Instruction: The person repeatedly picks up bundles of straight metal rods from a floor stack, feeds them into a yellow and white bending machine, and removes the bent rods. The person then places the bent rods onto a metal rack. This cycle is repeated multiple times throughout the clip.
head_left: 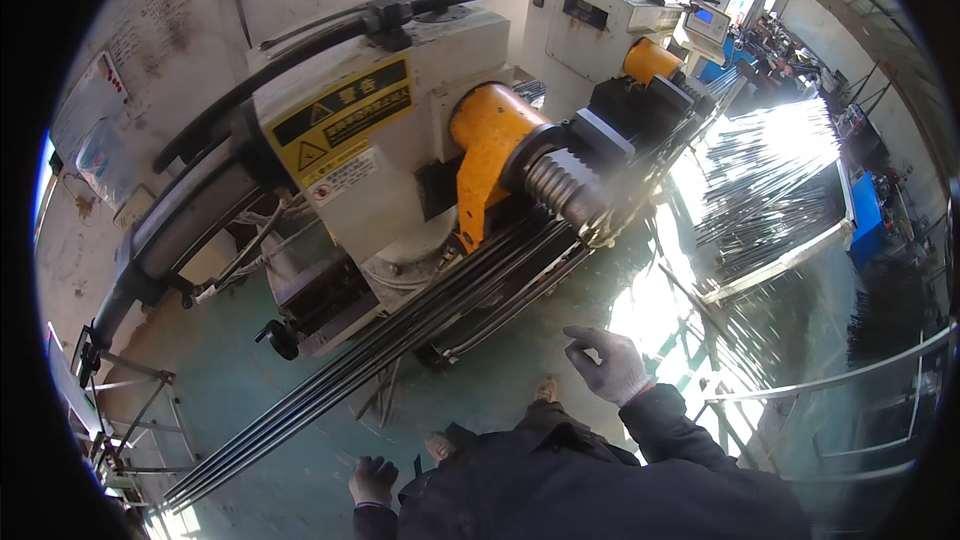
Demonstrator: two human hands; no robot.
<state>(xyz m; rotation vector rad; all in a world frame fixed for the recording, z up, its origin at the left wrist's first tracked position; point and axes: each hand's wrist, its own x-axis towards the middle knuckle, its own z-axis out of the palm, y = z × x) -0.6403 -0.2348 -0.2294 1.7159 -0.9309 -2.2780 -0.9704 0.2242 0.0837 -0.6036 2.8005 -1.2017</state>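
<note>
My right hand [608, 363], in a pale work glove, is held out over the floor in front of me, its fingers apart and holding nothing. Low beside my body, my left hand [373, 479] is gloved too, with its fingers curled; whether anything is in it cannot be told. Several long dark metal rods [315, 373] run diagonally between my hands and the grey machine [390, 135]. Above the rods, an orange guard [495, 135] covers part of the machine near a ribbed metal roller [568, 181]. Neither hand touches the rods.
A second grey machine [592, 26] with a control box [706, 22] stands farther back. At right, many metal rods [780, 187] lie on a rack with a pale edge [784, 270]. A curved rail [832, 382] crosses the lower right. A metal frame [142, 420] stands at lower left.
</note>
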